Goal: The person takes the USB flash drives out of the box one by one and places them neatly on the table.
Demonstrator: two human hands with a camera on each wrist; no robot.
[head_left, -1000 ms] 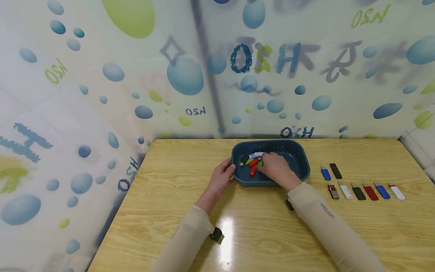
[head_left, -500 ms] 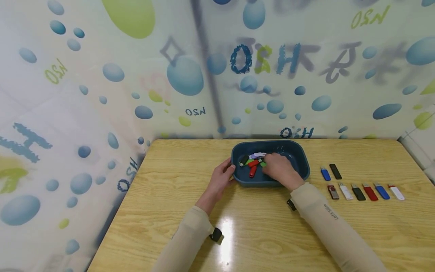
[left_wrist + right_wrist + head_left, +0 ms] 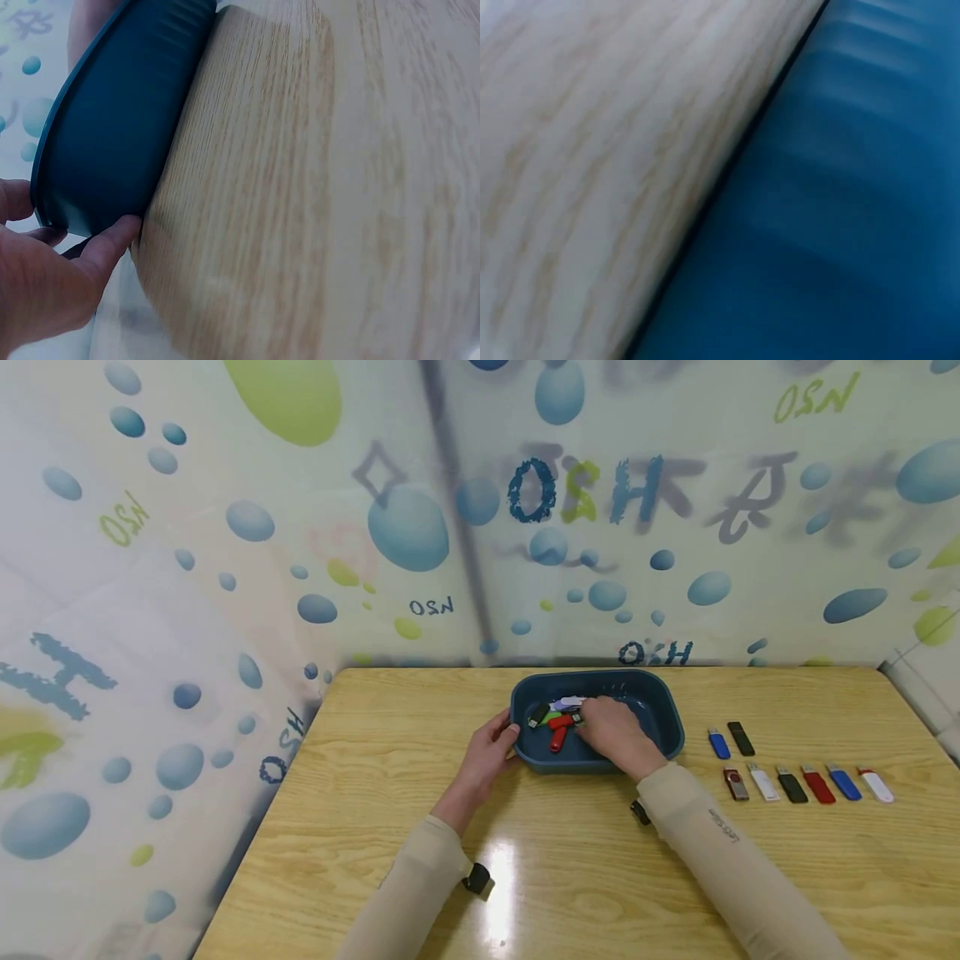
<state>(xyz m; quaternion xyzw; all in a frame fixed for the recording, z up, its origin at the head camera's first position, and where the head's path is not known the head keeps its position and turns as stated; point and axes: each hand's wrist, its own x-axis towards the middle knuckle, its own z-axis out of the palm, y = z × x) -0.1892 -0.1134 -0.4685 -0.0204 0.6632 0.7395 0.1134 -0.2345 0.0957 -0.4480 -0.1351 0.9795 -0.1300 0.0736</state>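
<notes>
With left hand (image 3: pixel 486 752), holding blue bin (image 3: pixel 570 767) at nine o'clock, curled partway round the end wall. With right hand (image 3: pixel 611 731), reaching inside; fingertips hidden, cannot tell how open or what held. Toward that hand's nine o'clock, red USB sticks (image 3: pixel 557 740). On table (image 3: pixel 570 868), toward bin's four o'clock, eight more sticks (image 3: pixel 792 786).

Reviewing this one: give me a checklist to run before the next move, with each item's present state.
1. Left hand holding the bin's left end: ok.
2. Bin resting on the table: ok.
3. Right hand inside the bin: ok.
4. Its grip on a USB drive: cannot tell, fingertips hidden.
5. Right wrist view of the fingers: not ok, no hand shows.
6. Row of six drives spaced apart: ok.
</notes>
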